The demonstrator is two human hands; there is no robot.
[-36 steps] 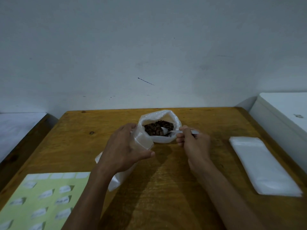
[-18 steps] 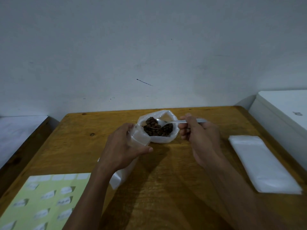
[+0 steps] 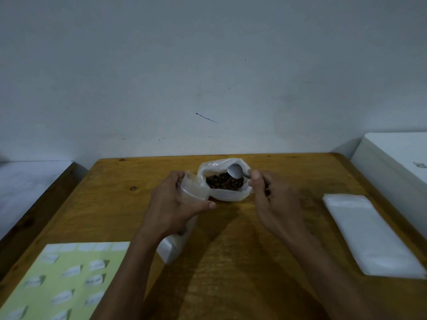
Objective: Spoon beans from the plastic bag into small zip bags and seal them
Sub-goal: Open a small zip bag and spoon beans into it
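The plastic bag [image 3: 225, 181] of beans [image 3: 225, 182] stands open at 12 o'clock on the counter [image 3: 254, 262]. The right hand [image 3: 272, 199] pinches a spoon [image 3: 235, 171] above the beans. At 9 o'clock of it, the left hand [image 3: 178, 204] grips a small zip bag [image 3: 193, 191]. A label sheet [image 3: 57, 280] lies at 7 o'clock, its writing unreadable; a stack of bags [image 3: 369, 236] lies at 3 o'clock.

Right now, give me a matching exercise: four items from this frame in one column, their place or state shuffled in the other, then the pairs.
Things:
1. spoon
2. small zip bag
3. stack of clear bags
4. label sheet

Places or states:
A. lies at the table's right side, untouched
B. held in the left hand, mouth open
C. bowl up over the beans in the plastic bag, held by the right hand
D. lies at the table's near left corner

Pairs: 1-C, 2-B, 3-A, 4-D
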